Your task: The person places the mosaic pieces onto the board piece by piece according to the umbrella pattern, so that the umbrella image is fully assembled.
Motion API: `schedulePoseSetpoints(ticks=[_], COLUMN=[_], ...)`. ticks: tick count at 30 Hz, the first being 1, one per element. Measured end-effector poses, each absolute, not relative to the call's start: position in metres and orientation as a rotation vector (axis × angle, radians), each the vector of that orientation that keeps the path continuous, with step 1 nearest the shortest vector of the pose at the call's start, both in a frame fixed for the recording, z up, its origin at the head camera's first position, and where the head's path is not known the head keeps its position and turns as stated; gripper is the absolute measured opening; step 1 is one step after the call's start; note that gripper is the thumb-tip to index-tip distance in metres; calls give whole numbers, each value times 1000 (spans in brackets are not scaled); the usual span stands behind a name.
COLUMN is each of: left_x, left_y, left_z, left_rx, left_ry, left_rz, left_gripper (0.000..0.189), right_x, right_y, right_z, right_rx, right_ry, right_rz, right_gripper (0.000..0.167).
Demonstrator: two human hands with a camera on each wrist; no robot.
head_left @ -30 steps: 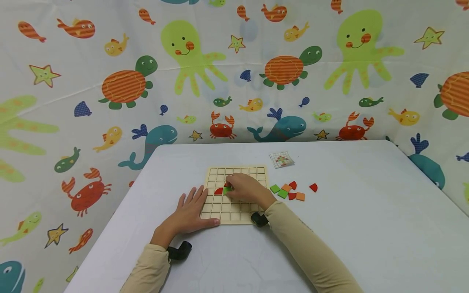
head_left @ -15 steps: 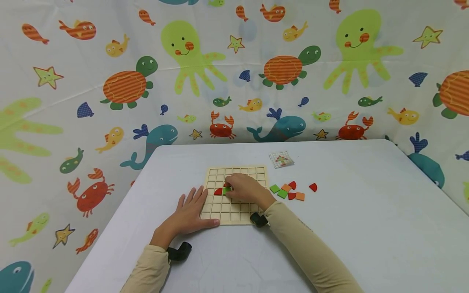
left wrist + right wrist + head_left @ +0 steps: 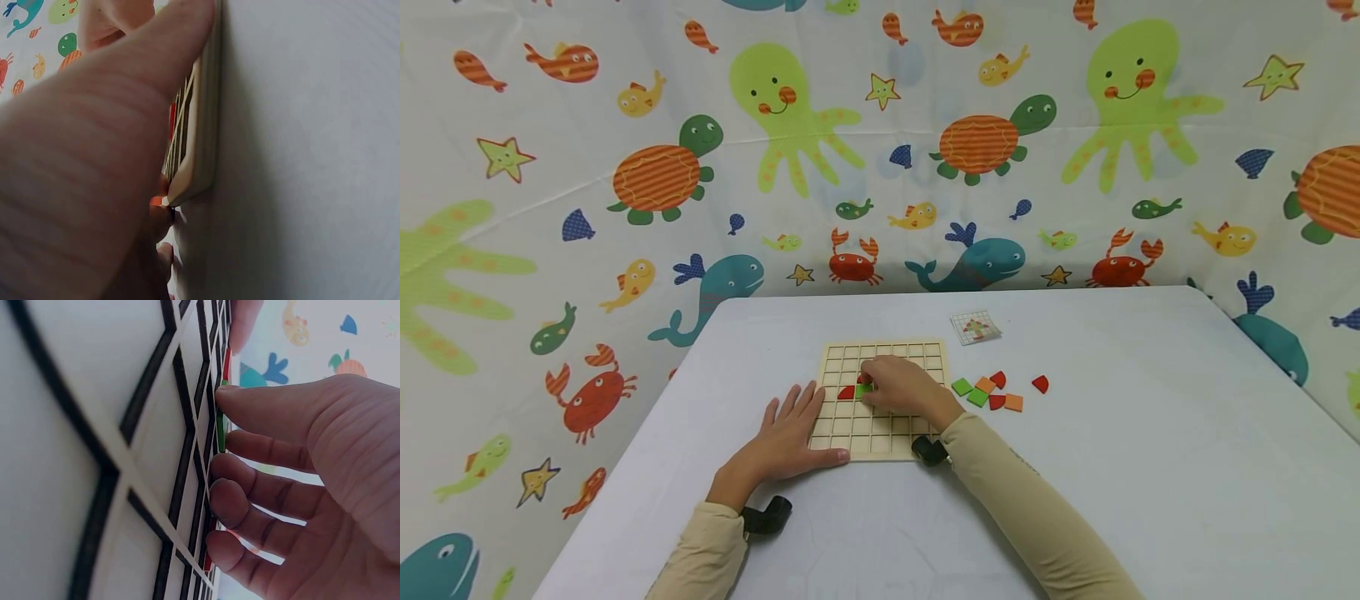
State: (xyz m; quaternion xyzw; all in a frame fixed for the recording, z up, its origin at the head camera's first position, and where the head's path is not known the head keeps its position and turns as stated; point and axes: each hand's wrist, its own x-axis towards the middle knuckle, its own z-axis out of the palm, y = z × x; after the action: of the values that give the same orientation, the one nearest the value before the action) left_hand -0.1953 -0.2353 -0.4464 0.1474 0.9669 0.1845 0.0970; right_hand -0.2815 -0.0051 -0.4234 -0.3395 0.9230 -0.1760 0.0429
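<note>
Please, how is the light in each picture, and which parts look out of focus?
Head view: bright, fairly even light, the board clear; left wrist view: dimmer, a soft shadow on the table beside the board; right wrist view: the board's nearest part blurred, the printed backdrop pale and soft.

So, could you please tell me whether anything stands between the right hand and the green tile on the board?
Nothing visible does: the right hand touches the green tile directly, as the right wrist view shows. A red piece lies beside it on the left, not in between.
</note>
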Motion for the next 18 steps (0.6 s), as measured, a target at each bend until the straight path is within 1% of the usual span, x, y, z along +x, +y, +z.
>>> schedulePoseSetpoints(ticks=[7,12,14,18], left_x=[-196,-196,-196,-196], left_y=[-236,-236,-237,-237], left_z=[-447,-447,-447,-448], left_rx=[436,447,448,443], left_ry=[2863,2866,2866,2865], left_rz=[545,541,541,545], left_gripper=[122,121,121,122], right_x=[-281,-282,-281,-281], right_y=[-5,-4,-4,-4], right_z=[-423,-423,-424,-423], right_rx=[-1012,-1028,-1036,-1044], right_ry=[2813,2808,2802,2790], right_rz=[-578,-569,-561,-548], right_gripper=[22,34,37,35])
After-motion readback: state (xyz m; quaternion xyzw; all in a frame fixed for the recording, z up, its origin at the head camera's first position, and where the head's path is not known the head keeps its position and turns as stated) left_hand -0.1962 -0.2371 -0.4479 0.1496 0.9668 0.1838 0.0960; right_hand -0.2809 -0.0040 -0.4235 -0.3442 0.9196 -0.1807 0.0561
